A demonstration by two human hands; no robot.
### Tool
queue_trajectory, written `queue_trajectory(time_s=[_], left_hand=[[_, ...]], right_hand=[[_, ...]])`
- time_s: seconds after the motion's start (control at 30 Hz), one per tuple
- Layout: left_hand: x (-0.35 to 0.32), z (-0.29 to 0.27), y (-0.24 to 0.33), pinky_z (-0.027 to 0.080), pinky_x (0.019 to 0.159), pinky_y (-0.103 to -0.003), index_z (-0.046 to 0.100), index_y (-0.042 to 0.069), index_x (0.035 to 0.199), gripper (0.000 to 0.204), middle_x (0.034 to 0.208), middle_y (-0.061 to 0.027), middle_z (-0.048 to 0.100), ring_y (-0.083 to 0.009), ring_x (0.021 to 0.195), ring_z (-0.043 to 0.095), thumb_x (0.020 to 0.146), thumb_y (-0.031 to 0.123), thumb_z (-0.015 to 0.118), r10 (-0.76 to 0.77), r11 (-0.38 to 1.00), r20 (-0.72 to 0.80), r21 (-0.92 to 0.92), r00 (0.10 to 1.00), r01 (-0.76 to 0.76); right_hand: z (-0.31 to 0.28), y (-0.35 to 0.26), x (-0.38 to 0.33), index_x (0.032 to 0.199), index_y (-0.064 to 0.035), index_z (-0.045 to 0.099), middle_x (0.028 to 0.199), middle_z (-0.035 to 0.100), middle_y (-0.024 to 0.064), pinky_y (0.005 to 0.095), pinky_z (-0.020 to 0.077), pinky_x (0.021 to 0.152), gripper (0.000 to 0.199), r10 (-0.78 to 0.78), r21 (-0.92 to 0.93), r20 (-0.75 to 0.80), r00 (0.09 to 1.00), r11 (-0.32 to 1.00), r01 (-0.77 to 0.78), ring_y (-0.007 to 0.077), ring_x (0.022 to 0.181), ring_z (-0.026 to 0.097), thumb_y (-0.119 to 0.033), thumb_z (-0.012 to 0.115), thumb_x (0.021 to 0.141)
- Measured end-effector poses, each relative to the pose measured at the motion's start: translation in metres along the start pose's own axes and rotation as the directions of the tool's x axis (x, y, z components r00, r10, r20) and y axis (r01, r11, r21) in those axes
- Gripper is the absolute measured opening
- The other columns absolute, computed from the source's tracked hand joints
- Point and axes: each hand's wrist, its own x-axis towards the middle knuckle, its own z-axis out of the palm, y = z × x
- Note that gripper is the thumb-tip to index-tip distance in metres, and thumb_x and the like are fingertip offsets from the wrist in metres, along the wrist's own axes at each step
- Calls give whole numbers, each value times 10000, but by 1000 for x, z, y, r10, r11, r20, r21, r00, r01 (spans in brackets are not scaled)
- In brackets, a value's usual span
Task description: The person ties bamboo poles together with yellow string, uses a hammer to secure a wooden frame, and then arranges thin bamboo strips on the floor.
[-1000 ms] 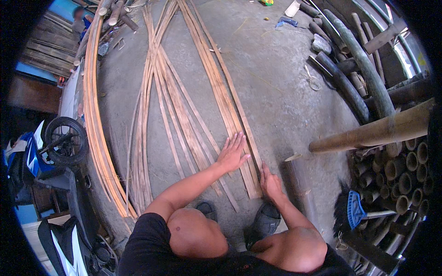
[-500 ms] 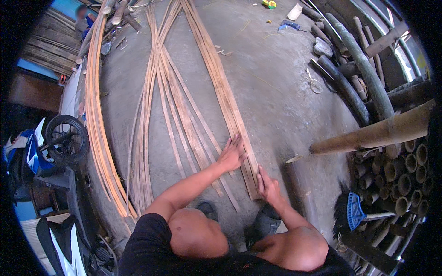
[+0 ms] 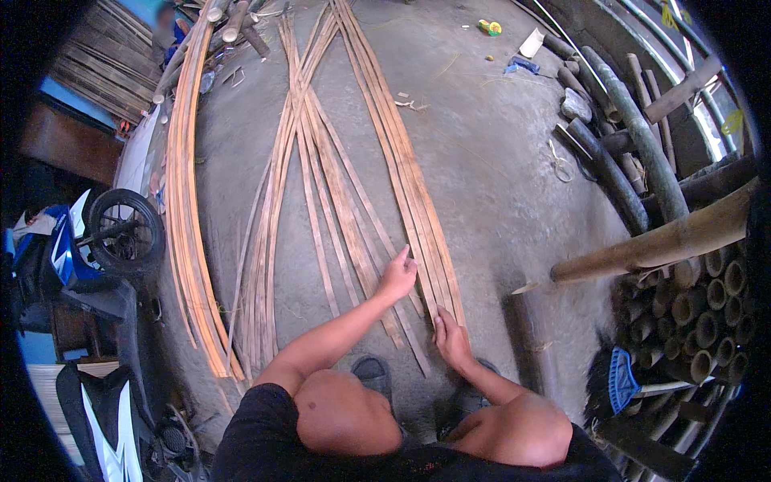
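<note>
Long split bamboo strips [image 3: 393, 136] lie side by side on the concrete floor before me, slightly fanned at their near end. My left hand [image 3: 398, 276] is closed at the left edge of this group, fingers pinching the outermost strip. Closer to me, my right hand [image 3: 452, 342] grips the near end of a strip, its fingers curled around it and the thumb on top. To the left, more loose strips [image 3: 321, 153] cross one another in an X and pass under or beside my left forearm.
Further left lies a row of orange-edged strips [image 3: 183, 185], with a motorcycle [image 3: 120, 233] beyond. On the right are a thick bamboo pole [image 3: 658, 241], a standing bamboo piece [image 3: 534, 337], stacked bamboo tubes [image 3: 700, 321] and a blue broom [image 3: 623, 380]. A person [image 3: 165, 32] is at the far left.
My left hand has gone from lying flat across the strips to pinching at their left edge. My right hand moved from their right side to a strip's near end. The strips are spread wider.
</note>
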Motion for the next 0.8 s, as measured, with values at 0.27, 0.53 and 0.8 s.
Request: queue_trajectory(time_s=[0.27, 0.53, 0.8], left_hand=[[24, 10, -25, 496, 575, -292, 284, 97, 1603, 709, 798, -28, 662, -84, 631, 570, 977, 130, 616, -79, 971, 165, -211, 983, 114], [25, 7, -25, 515, 581, -277, 294, 180, 1608, 739, 743, -9, 652, -79, 612, 587, 966, 119, 653, -148, 930, 170, -311, 974, 195], [20, 5, 0, 584, 681, -282, 307, 144, 1601, 691, 869, -58, 690, -114, 740, 671, 984, 64, 607, -162, 955, 211, -211, 964, 207]], right_hand=[[-4, -7, 7, 1462, -105, 476, 841, 691, 272, 540, 549, 761, 455, 32, -124, 54, 998, 992, -25, 458, 798, 694, -281, 509, 1044], [-12, -2, -15, 1477, 18, 401, 1138, 564, 265, 503, 563, 805, 635, -244, -513, 167, 955, 806, 295, 440, 933, 654, -223, 652, 946], [-17, 5, -15, 1482, 9, 397, 1160, 534, 260, 500, 567, 796, 641, -155, -486, 163, 974, 847, 216, 447, 946, 640, -176, 667, 930]])
